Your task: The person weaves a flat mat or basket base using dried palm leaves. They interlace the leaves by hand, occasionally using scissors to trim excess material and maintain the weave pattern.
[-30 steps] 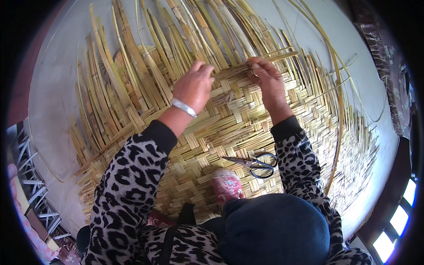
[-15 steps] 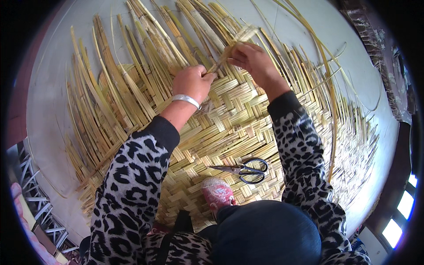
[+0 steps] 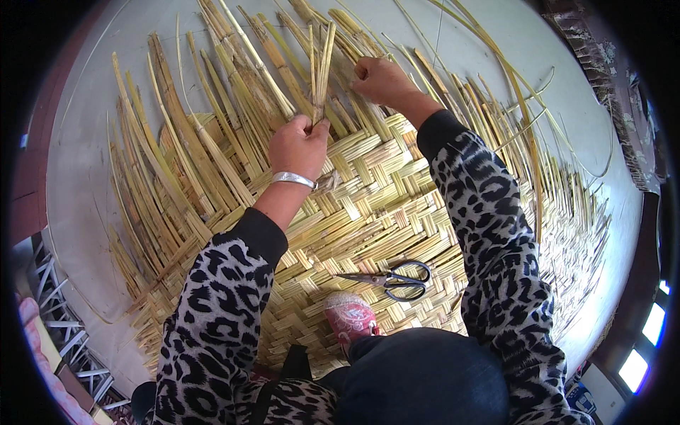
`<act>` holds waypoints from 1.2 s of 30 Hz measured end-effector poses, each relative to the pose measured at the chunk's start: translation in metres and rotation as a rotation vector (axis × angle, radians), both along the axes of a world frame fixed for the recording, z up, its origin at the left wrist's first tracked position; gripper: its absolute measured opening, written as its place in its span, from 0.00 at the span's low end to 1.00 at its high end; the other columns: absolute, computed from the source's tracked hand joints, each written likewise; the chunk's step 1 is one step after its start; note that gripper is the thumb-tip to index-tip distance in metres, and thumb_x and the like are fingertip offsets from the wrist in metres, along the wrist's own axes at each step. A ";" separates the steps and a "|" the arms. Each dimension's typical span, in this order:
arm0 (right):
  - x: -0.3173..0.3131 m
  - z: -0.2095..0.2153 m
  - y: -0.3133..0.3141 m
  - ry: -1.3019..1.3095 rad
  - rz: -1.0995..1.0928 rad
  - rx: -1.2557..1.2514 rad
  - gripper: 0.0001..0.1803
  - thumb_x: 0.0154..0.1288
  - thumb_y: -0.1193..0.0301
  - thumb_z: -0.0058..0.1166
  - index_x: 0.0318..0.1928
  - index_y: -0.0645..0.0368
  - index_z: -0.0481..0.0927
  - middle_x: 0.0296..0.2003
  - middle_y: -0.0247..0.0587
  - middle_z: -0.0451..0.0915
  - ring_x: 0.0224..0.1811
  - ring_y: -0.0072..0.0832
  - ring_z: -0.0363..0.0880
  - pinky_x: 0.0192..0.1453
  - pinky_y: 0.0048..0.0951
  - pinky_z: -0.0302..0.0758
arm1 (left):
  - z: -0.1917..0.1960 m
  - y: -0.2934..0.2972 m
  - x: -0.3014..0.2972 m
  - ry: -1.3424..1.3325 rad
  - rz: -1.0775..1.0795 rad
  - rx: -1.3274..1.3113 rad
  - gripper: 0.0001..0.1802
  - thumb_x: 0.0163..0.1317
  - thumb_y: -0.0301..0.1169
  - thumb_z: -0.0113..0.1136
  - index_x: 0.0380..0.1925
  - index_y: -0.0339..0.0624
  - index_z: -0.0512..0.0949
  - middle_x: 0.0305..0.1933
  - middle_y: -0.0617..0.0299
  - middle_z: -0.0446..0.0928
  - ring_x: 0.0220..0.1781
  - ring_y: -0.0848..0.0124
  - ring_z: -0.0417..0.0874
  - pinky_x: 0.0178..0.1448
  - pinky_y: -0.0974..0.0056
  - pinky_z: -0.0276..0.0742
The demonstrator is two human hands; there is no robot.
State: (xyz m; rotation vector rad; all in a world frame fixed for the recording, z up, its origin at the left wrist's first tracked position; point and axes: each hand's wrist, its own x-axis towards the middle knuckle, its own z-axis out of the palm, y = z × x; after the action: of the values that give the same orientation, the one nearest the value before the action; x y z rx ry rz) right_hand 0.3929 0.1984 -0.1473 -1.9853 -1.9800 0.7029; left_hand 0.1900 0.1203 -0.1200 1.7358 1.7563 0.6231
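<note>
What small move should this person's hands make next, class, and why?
Perhaps the right hand should lift one of the unwoven strips beside it: the left hand appears to pinch slim strips near where the woven mat gives way to long, unwoven ends.

- Pale grey floor [image 3: 85,152], smooth, showing around the mat from eight o'clock over twelve to four.
- Woven mat [image 3: 372,212] spread flat across its middle, loose strip ends fanning toward ten to one o'clock.
- Long bent strips [image 3: 536,188], from one o'clock, crossing onto the mat near three.
- Thin curled strand [image 3: 599,176] just short of three.
</note>
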 end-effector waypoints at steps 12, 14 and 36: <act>-0.033 0.031 -0.001 -0.450 0.210 0.041 0.17 0.61 0.65 0.53 0.52 0.42 0.81 0.47 0.46 0.82 0.51 0.38 0.81 0.54 0.44 0.76 | 0.002 -0.003 -0.002 -0.077 0.004 -0.021 0.17 0.56 0.42 0.64 0.23 0.36 0.79 0.22 0.48 0.79 0.26 0.51 0.80 0.34 0.54 0.75; -0.037 0.035 0.014 -0.322 0.164 -0.087 0.16 0.60 0.64 0.54 0.49 0.49 0.84 0.48 0.46 0.82 0.52 0.42 0.81 0.54 0.44 0.77 | 0.003 -0.003 -0.003 -0.089 0.016 -0.023 0.17 0.56 0.42 0.64 0.24 0.36 0.80 0.22 0.48 0.79 0.27 0.51 0.81 0.34 0.55 0.75; -0.048 0.039 -0.001 0.200 0.146 0.144 0.12 0.59 0.64 0.57 0.37 0.60 0.80 0.30 0.43 0.83 0.34 0.34 0.84 0.40 0.34 0.79 | -0.007 -0.011 -0.004 -0.335 0.089 0.029 0.18 0.59 0.38 0.64 0.21 0.34 0.73 0.18 0.53 0.74 0.19 0.61 0.70 0.29 0.58 0.69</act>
State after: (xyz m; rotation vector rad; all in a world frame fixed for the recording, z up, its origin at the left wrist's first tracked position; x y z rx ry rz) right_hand 0.3453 0.1971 -0.1088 -1.6348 -2.0079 0.7367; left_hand 0.1863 0.1088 -0.1270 1.4765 1.5992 0.9242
